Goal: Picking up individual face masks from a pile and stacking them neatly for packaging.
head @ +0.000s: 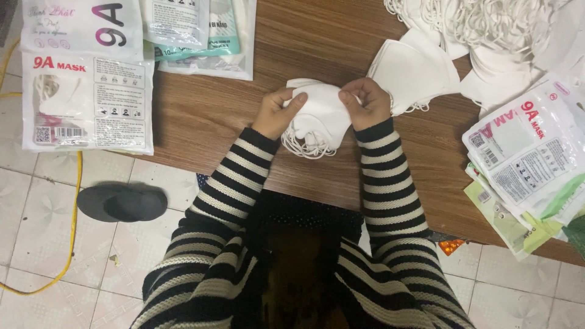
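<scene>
The left hand [277, 111] is closed on the left side of a small stack of white masks [320, 116]. Its thumb lies on top and its fingers curl under. The right hand [367, 102] is closed on the right side of the same stack, and its fingertips pinch the top edge. The two hands hold the stack between them, just above the bench [213, 103], near the middle of it. Thin white ear loops [308, 148] hang from the bottom of the stack and touch the wood. Both arms wear black and white striped sleeves [237, 176].

Just beside the right hand, toward the far right corner of the bench, lies a pile of flat white masks [414, 70]. Past it, at the far right corner, is a heap of loose white loops [487, 21].

At the right edge of the bench sit some printed bags [530, 152], one on top of another, with green ones underneath. At the left edge lie big white mask bags [85, 79] that stick out over the side. More bags [201, 30] lie at the far edge.

Down on the tiled floor [36, 201], a dark slipper [122, 203] lies near a yellow cord [76, 201]. A small orange thing [451, 246] lies on the floor under the near edge of the bench; I cannot tell what it is.
</scene>
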